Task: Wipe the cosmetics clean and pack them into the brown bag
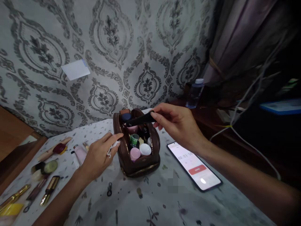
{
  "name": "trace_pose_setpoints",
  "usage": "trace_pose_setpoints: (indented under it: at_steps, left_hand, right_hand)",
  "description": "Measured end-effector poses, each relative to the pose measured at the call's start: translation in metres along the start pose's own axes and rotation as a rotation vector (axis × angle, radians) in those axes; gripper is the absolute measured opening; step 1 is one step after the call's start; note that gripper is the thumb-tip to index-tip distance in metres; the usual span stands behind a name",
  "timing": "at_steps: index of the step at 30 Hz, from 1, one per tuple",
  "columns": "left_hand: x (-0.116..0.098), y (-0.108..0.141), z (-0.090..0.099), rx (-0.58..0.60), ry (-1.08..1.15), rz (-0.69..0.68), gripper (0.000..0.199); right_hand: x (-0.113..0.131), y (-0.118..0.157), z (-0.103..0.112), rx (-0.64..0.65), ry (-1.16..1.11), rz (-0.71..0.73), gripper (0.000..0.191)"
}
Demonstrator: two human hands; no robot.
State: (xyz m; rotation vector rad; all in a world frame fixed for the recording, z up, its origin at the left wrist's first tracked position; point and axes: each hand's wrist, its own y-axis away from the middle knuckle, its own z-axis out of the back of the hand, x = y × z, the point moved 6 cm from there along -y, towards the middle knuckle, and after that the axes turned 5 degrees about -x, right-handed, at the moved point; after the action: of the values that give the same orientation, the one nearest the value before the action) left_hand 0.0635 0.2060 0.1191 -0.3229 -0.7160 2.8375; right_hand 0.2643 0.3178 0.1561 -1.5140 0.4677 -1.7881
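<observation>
The one clear reading is on the phone (193,162): a row of thin, dark digits across the upper part of its bright screen, in three pairs — 00, 03 and what looks like 50, the last pair close beside the right wrist. Under the row are faint small marks, too blurred to make out. Lower down, a red button (197,169) carries a short pale word, also too small to read. The black stick (141,119) in the right hand (175,124) bears tiny pale marks near its far end — illegible.
</observation>
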Motion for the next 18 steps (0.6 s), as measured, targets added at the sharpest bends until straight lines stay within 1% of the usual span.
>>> trace_pose_setpoints:
  at_steps: [4,9,11,14,18]
  left_hand:
    - [0.007,0.004,-0.005,-0.034,0.073,0.038,0.037]
    - [0.012,0.007,-0.009,-0.066,0.131,0.033,0.037]
    - [0.013,0.008,-0.010,-0.077,0.150,0.026,0.036]
    - [0.014,0.009,-0.011,-0.082,0.178,0.017,0.035]
    - [0.015,0.008,-0.011,-0.078,0.200,0.034,0.036]
  right_hand:
    - [0.000,-0.016,-0.016,0.138,0.069,0.037,0.017]
    - [0.002,-0.030,-0.046,0.357,0.081,0.039,0.018]
    - [0.004,-0.032,-0.058,0.429,0.126,0.061,0.019]
    - [0.006,-0.032,-0.073,0.496,0.205,0.101,0.021]
    - [0.001,-0.026,-0.090,0.584,0.258,0.126,0.024]
